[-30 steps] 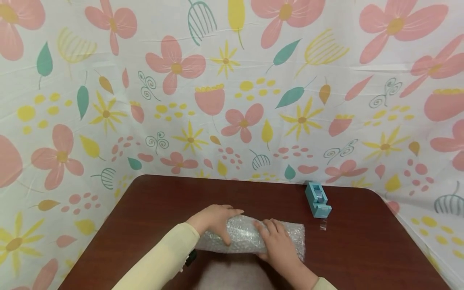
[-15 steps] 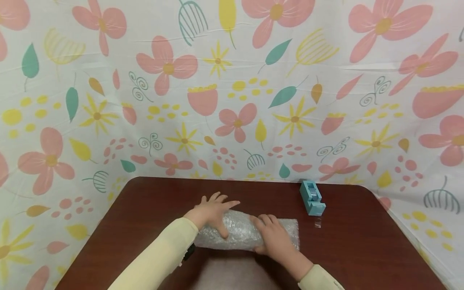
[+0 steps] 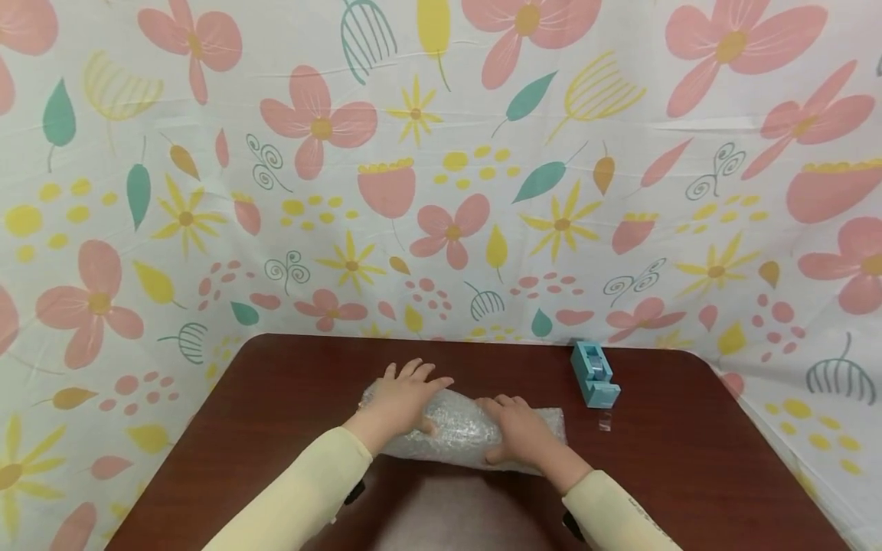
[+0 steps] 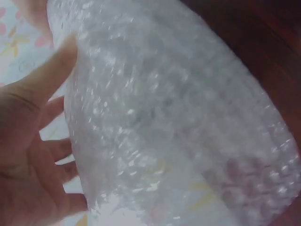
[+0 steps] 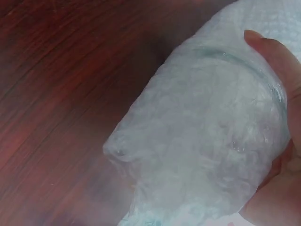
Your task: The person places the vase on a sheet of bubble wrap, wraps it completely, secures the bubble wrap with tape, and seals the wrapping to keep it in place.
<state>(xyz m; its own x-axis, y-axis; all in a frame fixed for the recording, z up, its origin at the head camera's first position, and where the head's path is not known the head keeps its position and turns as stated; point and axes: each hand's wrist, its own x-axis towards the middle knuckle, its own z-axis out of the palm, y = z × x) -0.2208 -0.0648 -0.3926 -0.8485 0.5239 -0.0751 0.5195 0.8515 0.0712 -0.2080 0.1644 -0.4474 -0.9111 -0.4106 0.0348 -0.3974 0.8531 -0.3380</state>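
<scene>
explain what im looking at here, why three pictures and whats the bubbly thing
No machine here: a person wears three cameras. The wide picture comes from the head camera, looking down at a dark wooden table backed by a flowered cloth. The two close pictures come from cameras on each wrist. The left hand and right hand both hold a bubble wrap bundle lying on the table; something is rolled inside, but I cannot tell what. Further right stands a blue tape dispenser, with a small clear piece of tape lying near it.
</scene>
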